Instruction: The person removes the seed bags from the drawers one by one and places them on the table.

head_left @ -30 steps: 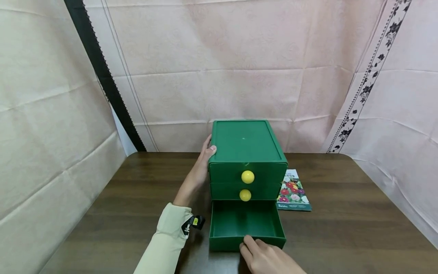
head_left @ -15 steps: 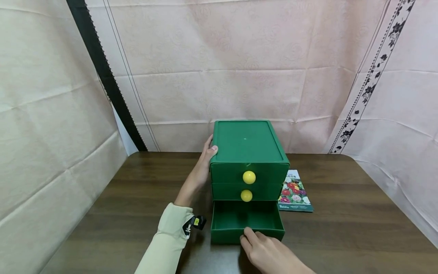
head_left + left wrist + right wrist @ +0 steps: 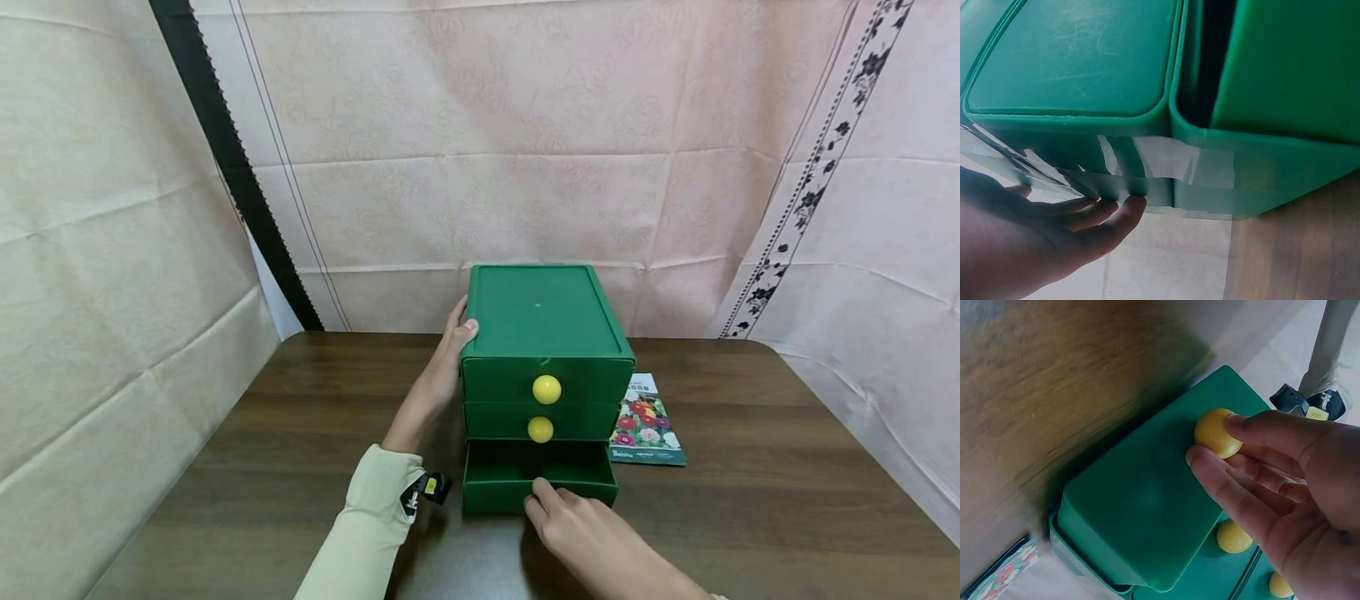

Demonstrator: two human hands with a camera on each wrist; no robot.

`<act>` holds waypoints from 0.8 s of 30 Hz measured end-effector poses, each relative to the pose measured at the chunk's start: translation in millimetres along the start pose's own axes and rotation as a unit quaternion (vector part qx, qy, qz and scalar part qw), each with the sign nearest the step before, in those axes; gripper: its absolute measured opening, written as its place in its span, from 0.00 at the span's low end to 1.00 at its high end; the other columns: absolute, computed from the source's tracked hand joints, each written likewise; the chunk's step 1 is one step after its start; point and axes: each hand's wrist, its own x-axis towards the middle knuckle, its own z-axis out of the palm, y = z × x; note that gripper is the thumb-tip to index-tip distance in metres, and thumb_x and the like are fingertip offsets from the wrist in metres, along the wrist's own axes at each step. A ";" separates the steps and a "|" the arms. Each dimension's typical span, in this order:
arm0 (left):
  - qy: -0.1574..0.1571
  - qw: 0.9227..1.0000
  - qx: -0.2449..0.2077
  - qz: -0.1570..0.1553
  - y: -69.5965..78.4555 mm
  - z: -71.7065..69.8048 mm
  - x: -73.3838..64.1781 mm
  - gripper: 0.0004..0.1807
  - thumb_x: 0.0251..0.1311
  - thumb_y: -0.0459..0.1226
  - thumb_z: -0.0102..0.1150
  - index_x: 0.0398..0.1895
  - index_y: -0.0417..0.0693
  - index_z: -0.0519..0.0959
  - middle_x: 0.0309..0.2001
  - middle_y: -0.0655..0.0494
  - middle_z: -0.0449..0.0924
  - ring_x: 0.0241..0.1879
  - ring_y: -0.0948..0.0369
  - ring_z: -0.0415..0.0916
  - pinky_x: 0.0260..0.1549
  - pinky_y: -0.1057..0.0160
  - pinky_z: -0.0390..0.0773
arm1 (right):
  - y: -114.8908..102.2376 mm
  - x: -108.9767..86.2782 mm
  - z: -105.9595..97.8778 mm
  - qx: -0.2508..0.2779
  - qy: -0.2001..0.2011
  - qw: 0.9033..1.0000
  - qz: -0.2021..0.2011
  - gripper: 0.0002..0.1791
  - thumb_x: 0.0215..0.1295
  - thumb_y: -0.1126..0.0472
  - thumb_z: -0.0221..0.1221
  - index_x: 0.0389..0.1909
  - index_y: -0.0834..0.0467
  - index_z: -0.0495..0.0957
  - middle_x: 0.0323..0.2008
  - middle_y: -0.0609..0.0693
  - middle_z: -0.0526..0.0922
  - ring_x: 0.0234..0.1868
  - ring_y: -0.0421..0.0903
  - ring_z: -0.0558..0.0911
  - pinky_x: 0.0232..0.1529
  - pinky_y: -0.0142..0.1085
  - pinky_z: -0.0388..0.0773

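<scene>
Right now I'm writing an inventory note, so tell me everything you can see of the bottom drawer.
The bottom drawer is green, slightly glossy, apparently plastic: an open-topped box with a smooth front and round yellow knob. It stands partly open at the foot of the green cabinet; no contents show in the visible part of its inside. The right hand pinches the knob; the drawer's back is hidden.

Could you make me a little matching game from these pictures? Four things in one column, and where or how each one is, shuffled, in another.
Column one
1. Left hand
2. Right hand
3. Bottom drawer
4. Flowered booklet

Column two
A. partly open
B. on the table, beside the green cabinet
C. pinching a yellow knob
D. against the cabinet's side

Right pairs: 1-D, 2-C, 3-A, 4-B
</scene>
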 end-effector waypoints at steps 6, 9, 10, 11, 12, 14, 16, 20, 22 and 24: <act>0.002 1.000 0.001 -0.001 -0.3 0.2 0.2 0.41 0.77 0.58 0.32 0.87 0.60 0.36 0.85 0.49 0.37 0.83 0.47 0.37 0.76 0.32 0.44 | 4.2 4.1 1.7 -0.022 0.013 1.000 0.008 0.16 0.62 0.67 0.73 0.51 0.59 0.84 0.44 0.51 0.80 0.27 0.36 0.76 0.25 0.25 0.76; 0.002 1.000 0.001 -0.001 -0.2 0.4 -0.1 0.41 0.77 0.58 0.32 0.87 0.61 0.36 0.85 0.50 0.37 0.83 0.47 0.38 0.76 0.32 0.44 | 7.5 5.5 3.3 -0.028 0.022 0.999 0.016 0.18 0.61 0.68 0.74 0.51 0.60 0.85 0.43 0.52 0.79 0.27 0.36 0.75 0.24 0.25 0.75; 0.003 1.000 0.002 -0.001 -0.4 0.4 -0.3 0.41 0.77 0.58 0.32 0.87 0.61 0.36 0.85 0.50 0.37 0.83 0.47 0.38 0.76 0.32 0.44 | 8.5 5.9 4.2 -0.031 0.027 0.999 0.018 0.18 0.60 0.69 0.74 0.51 0.60 0.85 0.42 0.52 0.78 0.26 0.36 0.74 0.23 0.25 0.74; 0.003 1.000 0.002 0.000 -0.9 0.3 -0.2 0.41 0.77 0.58 0.32 0.87 0.61 0.36 0.85 0.49 0.37 0.83 0.47 0.38 0.76 0.32 0.44 | 9.6 6.4 5.2 -0.033 0.032 0.999 0.021 0.18 0.60 0.69 0.74 0.51 0.60 0.85 0.42 0.52 0.78 0.26 0.36 0.74 0.23 0.25 0.74; 0.004 1.000 0.003 -0.001 -1.3 0.2 0.2 0.41 0.77 0.58 0.32 0.87 0.61 0.36 0.85 0.50 0.38 0.83 0.48 0.39 0.76 0.32 0.45 | 10.6 7.3 6.2 -0.030 0.035 0.999 0.024 0.18 0.60 0.70 0.74 0.51 0.60 0.85 0.41 0.51 0.77 0.26 0.36 0.73 0.23 0.25 0.74; 0.005 1.000 0.004 -0.001 -1.9 0.0 0.6 0.41 0.77 0.58 0.32 0.87 0.60 0.36 0.85 0.50 0.38 0.83 0.48 0.39 0.76 0.32 0.45 | 12.7 9.2 8.4 -0.022 0.040 0.999 0.028 0.18 0.60 0.70 0.74 0.50 0.60 0.85 0.40 0.51 0.76 0.26 0.36 0.72 0.23 0.24 0.74; 0.007 1.000 0.004 -0.002 -2.2 -0.1 1.1 0.42 0.77 0.58 0.32 0.87 0.60 0.36 0.85 0.50 0.38 0.83 0.48 0.39 0.76 0.32 0.45 | 14.7 10.9 10.5 -0.018 0.047 0.998 0.031 0.17 0.60 0.71 0.73 0.50 0.60 0.85 0.40 0.51 0.76 0.27 0.37 0.73 0.23 0.24 0.75; 0.009 1.000 0.005 -0.005 -1.3 0.2 1.6 0.42 0.76 0.58 0.33 0.87 0.60 0.37 0.85 0.50 0.38 0.82 0.48 0.39 0.76 0.33 0.45 | 18.6 13.7 13.9 -0.007 0.056 0.998 0.040 0.17 0.61 0.73 0.72 0.51 0.61 0.85 0.41 0.52 0.77 0.29 0.38 0.76 0.26 0.26 0.78; 0.008 1.000 0.005 -0.003 -0.5 0.5 1.4 0.42 0.76 0.58 0.33 0.87 0.60 0.37 0.85 0.50 0.38 0.82 0.48 0.40 0.76 0.33 0.45 | 20.4 14.7 16.0 -0.008 0.062 0.997 0.042 0.18 0.60 0.73 0.72 0.51 0.61 0.85 0.42 0.52 0.77 0.30 0.39 0.77 0.27 0.27 0.80; 0.009 1.000 0.006 -0.002 0.2 0.8 1.1 0.42 0.76 0.58 0.33 0.87 0.59 0.37 0.85 0.50 0.38 0.82 0.48 0.39 0.76 0.33 0.45 | 21.8 15.2 18.5 -0.013 0.072 0.996 0.042 0.18 0.60 0.74 0.72 0.51 0.61 0.85 0.42 0.53 0.77 0.31 0.40 0.78 0.26 0.27 0.80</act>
